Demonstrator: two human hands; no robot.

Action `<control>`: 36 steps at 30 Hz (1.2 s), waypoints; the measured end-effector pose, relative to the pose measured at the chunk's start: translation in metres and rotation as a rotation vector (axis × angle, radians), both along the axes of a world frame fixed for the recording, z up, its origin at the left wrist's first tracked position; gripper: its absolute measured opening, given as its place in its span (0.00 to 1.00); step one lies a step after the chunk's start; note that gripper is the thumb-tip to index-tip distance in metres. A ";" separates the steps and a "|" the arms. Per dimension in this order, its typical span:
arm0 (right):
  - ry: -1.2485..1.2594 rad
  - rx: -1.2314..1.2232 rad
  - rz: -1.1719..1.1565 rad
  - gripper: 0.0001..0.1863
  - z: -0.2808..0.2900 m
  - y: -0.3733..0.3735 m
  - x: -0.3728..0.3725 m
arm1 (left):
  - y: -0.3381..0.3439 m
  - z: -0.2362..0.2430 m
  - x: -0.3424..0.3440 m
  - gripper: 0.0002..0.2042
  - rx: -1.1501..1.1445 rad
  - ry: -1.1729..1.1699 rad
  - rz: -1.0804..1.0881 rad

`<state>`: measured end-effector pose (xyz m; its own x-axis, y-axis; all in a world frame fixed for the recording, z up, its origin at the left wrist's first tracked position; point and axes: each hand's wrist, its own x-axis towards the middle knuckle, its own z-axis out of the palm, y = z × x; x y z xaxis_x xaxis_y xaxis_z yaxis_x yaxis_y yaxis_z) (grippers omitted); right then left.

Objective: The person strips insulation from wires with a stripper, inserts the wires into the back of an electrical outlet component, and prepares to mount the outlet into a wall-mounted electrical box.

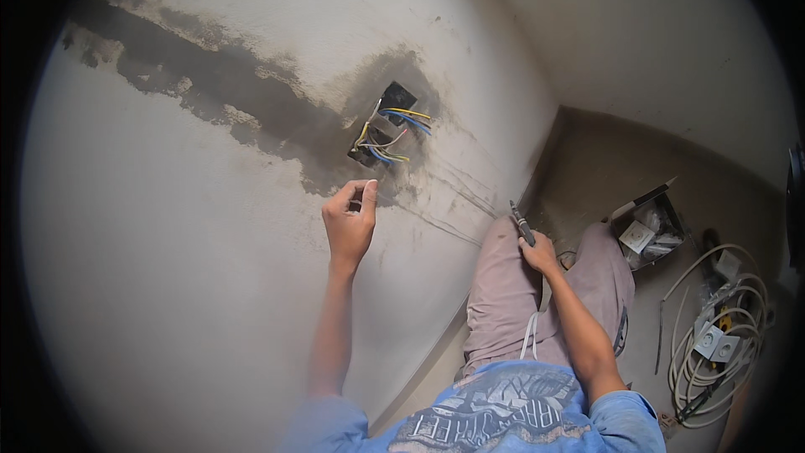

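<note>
My left hand [349,222] is raised in front of the wall, just below an open electrical box. Its thumb and forefinger are pinched together; anything between them is too small to make out. Two dark square wall boxes, an upper one [397,97] and a lower one [360,153], sit in a patch of grey plaster. Yellow, blue and pale wires [387,151] stick out of them with loose ends. Over my knee, my right hand [539,253] grips a slim dark hand tool [521,222], probably pliers, with its metal tip pointing up and away from me.
A box [650,231] holding a white socket and plastic-wrapped parts stands on the floor right of my knees. Further right lies a coil of pale cable [681,369] around white sockets [717,344] and tools. The wall corner rises ahead.
</note>
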<state>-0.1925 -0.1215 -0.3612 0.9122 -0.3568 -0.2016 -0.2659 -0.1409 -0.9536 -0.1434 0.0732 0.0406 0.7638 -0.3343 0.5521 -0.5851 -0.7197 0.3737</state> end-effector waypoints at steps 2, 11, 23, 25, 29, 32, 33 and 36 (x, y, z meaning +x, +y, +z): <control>-0.028 0.034 -0.055 0.22 -0.012 -0.003 0.002 | -0.010 -0.005 0.003 0.08 0.033 0.015 0.014; 0.043 0.079 -0.216 0.21 -0.044 -0.036 0.007 | -0.020 -0.025 0.029 0.06 0.163 -0.197 0.036; -0.015 0.057 -0.279 0.20 -0.045 -0.035 0.006 | -0.049 -0.037 0.044 0.29 0.441 0.024 0.145; 0.040 0.052 -0.201 0.20 -0.047 -0.039 0.006 | -0.052 -0.031 0.046 0.29 0.385 -0.009 0.119; 0.048 0.024 -0.190 0.20 -0.049 -0.041 0.004 | -0.054 -0.002 0.049 0.24 0.174 -0.138 0.032; 0.009 0.036 -0.228 0.20 -0.047 -0.041 0.001 | -0.059 0.011 0.047 0.21 0.015 -0.044 -0.014; 0.027 0.020 -0.211 0.20 -0.047 -0.041 0.000 | -0.059 0.009 0.048 0.21 -0.015 -0.033 0.004; 0.065 -0.009 -0.187 0.21 -0.042 -0.038 0.002 | -0.054 0.005 0.053 0.21 -0.066 0.001 0.067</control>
<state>-0.1910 -0.1598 -0.4032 0.8151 -0.5210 -0.2534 -0.3489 -0.0922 -0.9326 -0.0903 0.0189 0.0458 0.7838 -0.2451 0.5706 -0.5361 -0.7308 0.4226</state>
